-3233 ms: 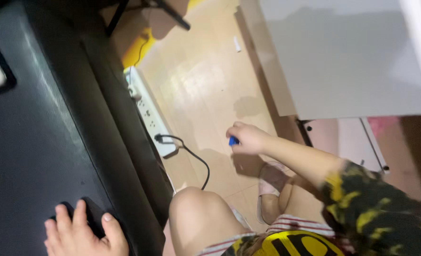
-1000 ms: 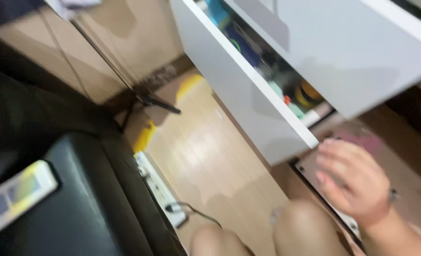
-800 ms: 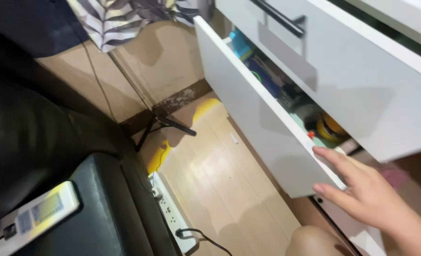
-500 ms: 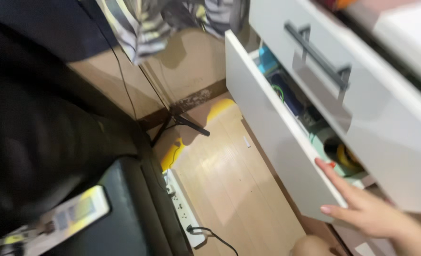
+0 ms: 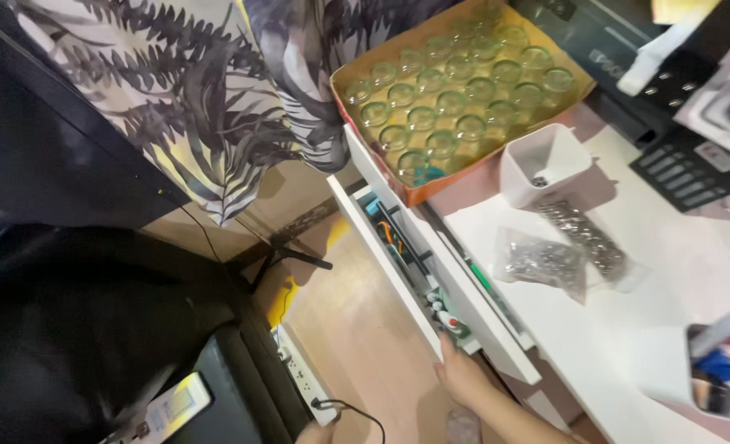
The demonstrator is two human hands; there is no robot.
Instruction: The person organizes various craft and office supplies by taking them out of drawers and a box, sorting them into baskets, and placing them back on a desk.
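Drawers stand open along the near edge of a white desk [image 5: 628,345], 2 of them stepped one under the other. The right hand [image 5: 461,374] rests its fingers, held close together, on the near end of the lower drawer [image 5: 385,267]; whether they curl around the edge cannot be told. That drawer holds a jumble of small tools and bottles, among them something orange and a small bottle with a red cap [image 5: 451,322], lying near its near end just beside the fingertips. The upper drawer [image 5: 480,308] shows a green object along its inner edge; the rest of its contents is hidden.

On the far part of the desk sits a shallow orange tray [image 5: 455,82] filled with rows of small clear round jars, open side up, packed touching one another. Just right of the tray stands a white square cup [image 5: 542,160] with a few small dark bits at its bottom. Near it lie 2 clear plastic bags [image 5: 562,251] filled with small metallic pieces. A white box [image 5: 694,370] at the near right holds blue and dark items.

At left, a leaf-patterned cloth [image 5: 217,99] hangs over a dark surface. On the wooden floor lies a white power strip [image 5: 303,382] with a black cable plugged in. The left hand is out of view.
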